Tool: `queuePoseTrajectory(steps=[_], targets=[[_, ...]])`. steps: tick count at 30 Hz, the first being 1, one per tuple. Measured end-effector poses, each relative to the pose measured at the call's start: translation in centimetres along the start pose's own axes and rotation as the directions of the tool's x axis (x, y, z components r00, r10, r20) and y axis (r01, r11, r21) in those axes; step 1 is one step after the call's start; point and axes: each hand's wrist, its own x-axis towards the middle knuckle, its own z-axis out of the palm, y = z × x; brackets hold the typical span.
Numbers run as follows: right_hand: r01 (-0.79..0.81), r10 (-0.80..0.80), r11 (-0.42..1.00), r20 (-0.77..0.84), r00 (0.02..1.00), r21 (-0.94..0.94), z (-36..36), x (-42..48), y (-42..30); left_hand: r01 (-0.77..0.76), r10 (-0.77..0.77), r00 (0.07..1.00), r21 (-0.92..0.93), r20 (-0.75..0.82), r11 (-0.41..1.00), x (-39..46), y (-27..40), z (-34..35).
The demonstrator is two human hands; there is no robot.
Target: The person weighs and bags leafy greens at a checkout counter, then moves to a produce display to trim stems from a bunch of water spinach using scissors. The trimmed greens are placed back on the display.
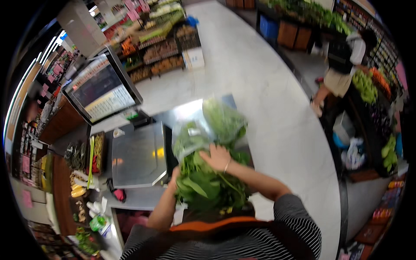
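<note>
A heap of loose leafy greens [200, 187] is right in front of my body. On top of it, my right hand [217, 157] lies palm down with its fingers spread, touching the leaves. My left hand [175, 177] is against the heap's left side, its fingers mostly hidden by leaves. Just beyond my hands sits a clear plastic bag of greens [190, 138] with a small white label. Another clear bag of greens [224, 120] rests farther out on a metal surface [191, 112].
Left of the greens stands a weighing scale with a flat metal plate [139, 159] and a tilted display screen [100, 87]. A crate of vegetables [97, 152] lies beyond it. Vegetable racks [159, 52] stand ahead. A person [341, 61] is at the right-hand vegetable stand [364, 87].
</note>
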Motion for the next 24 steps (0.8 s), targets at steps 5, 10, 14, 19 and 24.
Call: queuePoseTrajectory(steps=[5,10,14,19,24], targets=[[0.114,-0.129,0.99,0.219,0.967,0.079,-4.3,-4.2,-3.4,0.096,-0.074,0.988,-0.166,0.137,0.981,-9.6,2.9,2.9],[-0.219,-0.123,0.711,0.425,0.897,0.669,-0.2,-4.9,5.0,0.154,-0.087,0.963,-0.257,0.255,0.954,-6.7,-3.1,-5.4],[-0.514,-0.125,0.14,0.53,0.839,0.846,4.2,-4.5,10.3,0.216,-0.121,0.937,-0.269,0.328,0.938,-4.2,-6.3,-8.1],[-0.244,-0.032,0.737,0.394,0.918,0.63,4.1,-1.8,9.5,0.191,-0.149,0.971,-0.232,0.186,0.954,-5.2,-5.5,-5.3],[0.213,-0.218,0.974,0.073,0.973,0.074,4.3,-1.2,8.3,0.18,-0.153,0.98,-0.228,0.13,0.957,-5.4,-5.8,-4.3]])
